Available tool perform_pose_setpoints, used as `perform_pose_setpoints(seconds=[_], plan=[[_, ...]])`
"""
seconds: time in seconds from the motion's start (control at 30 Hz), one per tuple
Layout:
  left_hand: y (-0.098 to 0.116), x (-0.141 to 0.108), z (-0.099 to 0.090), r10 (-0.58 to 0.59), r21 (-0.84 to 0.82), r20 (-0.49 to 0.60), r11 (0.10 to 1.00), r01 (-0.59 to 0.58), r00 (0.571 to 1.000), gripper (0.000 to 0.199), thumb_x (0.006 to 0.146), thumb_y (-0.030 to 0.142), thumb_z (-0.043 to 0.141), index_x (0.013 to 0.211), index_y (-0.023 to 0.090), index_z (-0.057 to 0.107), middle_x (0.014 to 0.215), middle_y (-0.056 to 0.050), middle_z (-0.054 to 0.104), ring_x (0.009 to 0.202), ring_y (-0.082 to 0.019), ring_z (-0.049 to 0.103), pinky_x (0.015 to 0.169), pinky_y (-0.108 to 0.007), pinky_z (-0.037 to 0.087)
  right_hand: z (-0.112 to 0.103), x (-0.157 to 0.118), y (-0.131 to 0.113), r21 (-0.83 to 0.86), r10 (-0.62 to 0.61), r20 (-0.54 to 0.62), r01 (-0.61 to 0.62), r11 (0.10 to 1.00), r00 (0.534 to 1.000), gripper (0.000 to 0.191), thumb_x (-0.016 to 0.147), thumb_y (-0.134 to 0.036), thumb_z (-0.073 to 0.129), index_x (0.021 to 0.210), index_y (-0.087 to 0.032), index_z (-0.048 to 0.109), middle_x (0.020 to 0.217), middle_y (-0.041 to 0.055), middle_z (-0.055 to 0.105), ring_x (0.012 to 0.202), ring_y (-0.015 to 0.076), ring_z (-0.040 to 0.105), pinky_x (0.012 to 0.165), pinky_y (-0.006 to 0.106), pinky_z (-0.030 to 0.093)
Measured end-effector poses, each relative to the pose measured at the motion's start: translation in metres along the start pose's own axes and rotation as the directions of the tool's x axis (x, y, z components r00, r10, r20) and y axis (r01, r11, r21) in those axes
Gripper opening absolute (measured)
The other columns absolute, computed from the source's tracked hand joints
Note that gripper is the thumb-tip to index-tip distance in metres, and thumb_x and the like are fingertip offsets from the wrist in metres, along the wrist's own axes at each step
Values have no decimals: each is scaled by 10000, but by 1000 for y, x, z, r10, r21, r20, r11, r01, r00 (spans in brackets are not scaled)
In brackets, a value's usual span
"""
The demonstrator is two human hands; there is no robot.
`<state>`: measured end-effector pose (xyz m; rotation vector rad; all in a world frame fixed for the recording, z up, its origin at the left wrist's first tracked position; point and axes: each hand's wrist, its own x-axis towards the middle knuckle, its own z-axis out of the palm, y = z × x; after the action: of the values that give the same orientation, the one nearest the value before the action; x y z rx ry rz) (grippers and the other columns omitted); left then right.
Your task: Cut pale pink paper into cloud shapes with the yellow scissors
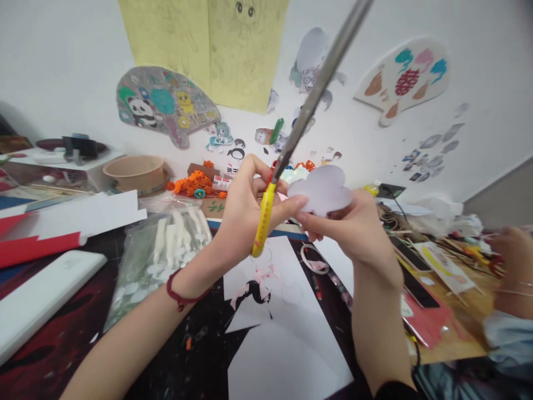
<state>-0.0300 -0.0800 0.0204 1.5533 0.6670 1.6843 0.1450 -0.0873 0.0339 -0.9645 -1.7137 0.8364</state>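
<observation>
My left hand (245, 214) is closed round scissors (266, 219) with a yellow handle. Their long metal blades point up and to the right, past the wall. The thumb of that hand also pinches the left edge of a pale paper cutout (322, 189) with a rounded, wavy outline. On the cutout's lower right edge, my right hand (362, 228) grips with thumb and fingers. Both hands are raised above white paper sheets (287, 350) on the dark table. Pink and black paper scraps (254, 291) lie on the sheets.
To the left are a plastic bag (162, 250) of pale pieces, a white box (50, 300) and a round tan container (135, 172). A tape roll (314, 259) lies near my right wrist. Phones (418, 283) and another person's arm (514, 266) are at right. Decorated fans hang on the wall.
</observation>
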Motion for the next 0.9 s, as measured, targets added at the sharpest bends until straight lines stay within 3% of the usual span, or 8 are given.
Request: perform_pose_setpoints(seconds=[0.1,0.37,0.6,0.9], plan=[[4,0,1,-12,-8,-57,1000,11,998,474,655,241,886,845,232,452,767,49,586,541,-57,503,475,-231,447,5,4,6,90,-49,-14,50,995,999,202,676,-278,847,732,-196,671,614,-23,597,555,107,532,455,250,408],[6,-1,2,23,1,-77,1000,-23,997,539,624,364,913,844,229,440,724,63,535,533,-55,515,489,-224,442,17,4,1,90,-80,-23,82,993,997,187,730,-274,791,714,-213,615,609,-32,520,554,101,476,472,264,400],[6,-1,2,35,16,-87,999,-34,996,483,662,282,883,842,227,439,727,60,537,540,-60,529,499,-236,455,18,6,5,106,-82,-23,84,991,996,170,717,-250,811,772,-220,653,625,-23,552,537,106,492,453,268,416],[1,-1,3,38,-16,-71,999,-40,997,504,665,342,882,849,234,426,759,47,565,566,-79,551,511,-255,470,16,4,7,76,-64,-32,66,995,997,200,707,-280,831,818,-221,675,627,-16,587,514,113,521,411,264,417]])
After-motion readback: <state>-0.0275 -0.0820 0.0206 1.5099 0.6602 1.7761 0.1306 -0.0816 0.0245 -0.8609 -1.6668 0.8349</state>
